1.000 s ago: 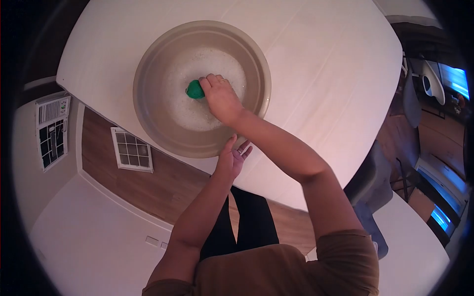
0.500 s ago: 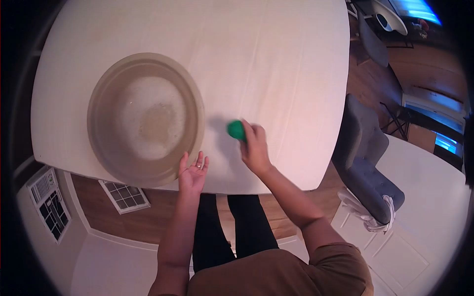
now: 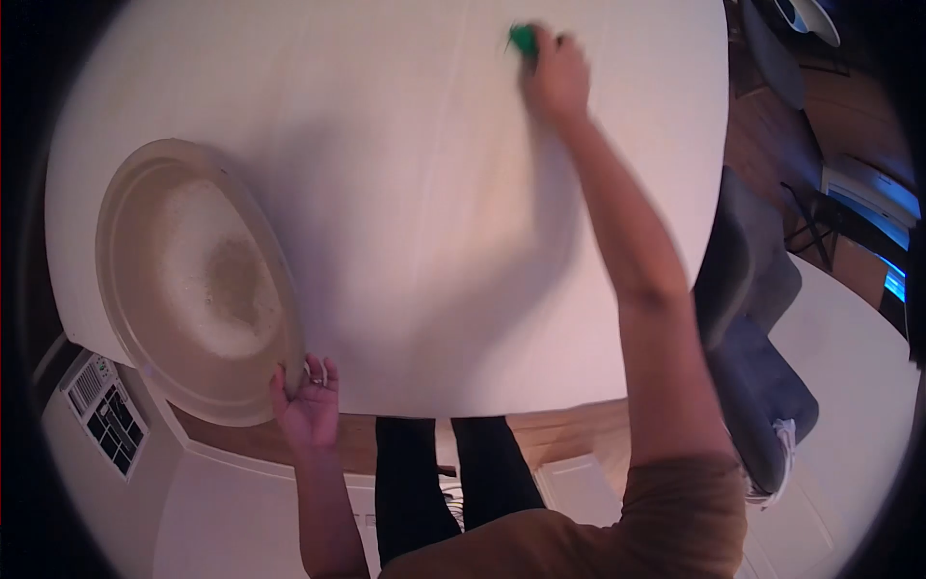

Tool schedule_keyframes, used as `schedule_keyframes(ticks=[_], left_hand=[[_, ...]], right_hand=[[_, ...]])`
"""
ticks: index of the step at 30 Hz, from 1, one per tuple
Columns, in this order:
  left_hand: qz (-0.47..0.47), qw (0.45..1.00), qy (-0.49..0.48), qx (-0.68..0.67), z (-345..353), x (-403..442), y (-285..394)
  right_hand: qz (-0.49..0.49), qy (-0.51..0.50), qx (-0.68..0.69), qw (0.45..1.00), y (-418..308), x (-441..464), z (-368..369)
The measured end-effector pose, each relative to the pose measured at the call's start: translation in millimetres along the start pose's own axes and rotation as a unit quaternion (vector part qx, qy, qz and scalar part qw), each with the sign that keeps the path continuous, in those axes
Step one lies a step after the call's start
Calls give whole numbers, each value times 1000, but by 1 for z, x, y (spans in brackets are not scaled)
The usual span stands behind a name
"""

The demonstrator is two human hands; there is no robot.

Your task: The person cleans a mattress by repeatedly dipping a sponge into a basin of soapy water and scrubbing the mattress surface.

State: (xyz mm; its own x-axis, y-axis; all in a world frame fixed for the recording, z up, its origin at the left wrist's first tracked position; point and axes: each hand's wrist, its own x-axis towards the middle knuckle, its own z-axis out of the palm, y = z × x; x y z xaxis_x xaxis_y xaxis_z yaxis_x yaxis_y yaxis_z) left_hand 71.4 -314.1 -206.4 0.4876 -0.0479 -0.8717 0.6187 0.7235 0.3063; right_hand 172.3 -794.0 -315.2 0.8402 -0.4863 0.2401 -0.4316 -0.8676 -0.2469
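A wide beige basin (image 3: 145, 183) with some cloudy whitish water in it is tilted at the left of the table. My left hand (image 3: 311, 400) grips its near right rim, thumb on the inner side and fingers outside; a ring is on one finger. Far off over the upper part of the table, my right hand (image 3: 559, 77) is closed around a small green scrubber (image 3: 524, 40), blurred by motion. Thin strands stick out at its edge. The pale table top (image 3: 405, 241) lies under the scrubber, and the right arm is stretched out.
A grey padded chair (image 3: 762, 376) stands at the table's right, with white cloth on it. My dark-trousered legs (image 3: 415, 473) are at the near table edge. A white wall vent (image 3: 104, 410) is at lower left.
My right hand has moved far forward with the green scrubber. My left hand has taken hold of the basin's rim, and the basin has tilted and shifted to the left.
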Motion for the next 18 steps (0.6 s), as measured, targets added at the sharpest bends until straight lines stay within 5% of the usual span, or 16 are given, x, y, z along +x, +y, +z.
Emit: schedule_keyframes(ticks=[2, 3, 7, 9, 11, 12, 15, 18], left_hand=[[10, 1000, 11, -5, 3, 0, 1], [10, 1000, 3, -6, -3, 4, 1], [40, 999, -18, -5, -1, 3, -6], [45, 999, -24, -4, 8, -3, -10], [51, 998, -26, -2, 13, -3, -16], [70, 997, -15, -6, 14, -1, -19], [81, 996, 23, -10, 12, 6, -24], [95, 993, 61, -17, 17, 2, -20]], right_hand=[[-8, -120, -15, 993, -28, -114, -24], [-27, -290, -55, 955, -40, -188, -38], [2, -374, 80, 924, -49, -247, -83], [-25, -327, 22, 944, -7, -207, -51], [-78, -159, -131, 975, 45, -57, -26], [-6, -40, -74, 996, 54, -7, -26], [22, 9, -26, 999, 31, -19, -25], [10, -333, 38, 942, -43, -213, -51]])
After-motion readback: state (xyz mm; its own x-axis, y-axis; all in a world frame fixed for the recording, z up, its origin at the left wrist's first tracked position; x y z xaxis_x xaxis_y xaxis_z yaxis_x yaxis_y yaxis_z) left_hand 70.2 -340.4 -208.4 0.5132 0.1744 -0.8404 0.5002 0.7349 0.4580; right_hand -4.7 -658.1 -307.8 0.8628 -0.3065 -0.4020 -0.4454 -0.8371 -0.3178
